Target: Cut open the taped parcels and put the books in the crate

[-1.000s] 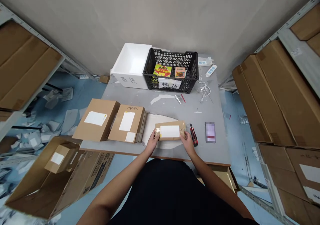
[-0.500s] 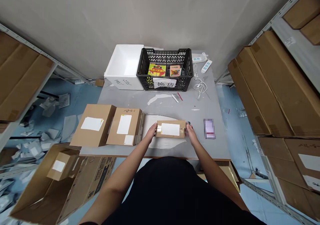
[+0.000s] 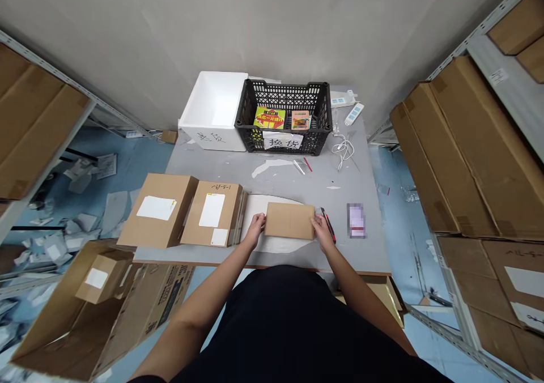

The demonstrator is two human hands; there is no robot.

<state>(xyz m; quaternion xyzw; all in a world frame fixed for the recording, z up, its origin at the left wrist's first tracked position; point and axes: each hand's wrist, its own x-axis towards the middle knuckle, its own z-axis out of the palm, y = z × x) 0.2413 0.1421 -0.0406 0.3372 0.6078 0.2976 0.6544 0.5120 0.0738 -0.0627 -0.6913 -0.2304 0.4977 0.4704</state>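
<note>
A small brown cardboard box (image 3: 290, 220) is held above the white patch (image 3: 280, 247) of the table, its plain, unlabelled face turned up. My left hand (image 3: 256, 228) grips its left end, and my right hand (image 3: 322, 231) closes on the right end. Right beside my right hand lies a utility knife (image 3: 328, 224) with a red and black handle, partly covered by the hand. To the left stand a labelled carton (image 3: 211, 216) and a bigger labelled carton (image 3: 157, 210). A phone-like item (image 3: 356, 221), blurred out, rests at the right.
At the back are a white foam box (image 3: 212, 136) and a black crate (image 3: 283, 145) with colourful packs. A white cable (image 3: 344, 149) and a power strip (image 3: 354, 114) lie right of it. An open carton (image 3: 63, 326) is at lower left; shelves flank both sides.
The small box has been turned over: its white label faced up before, and a plain face shows now. The utility knife by my right hand has come into fuller view.
</note>
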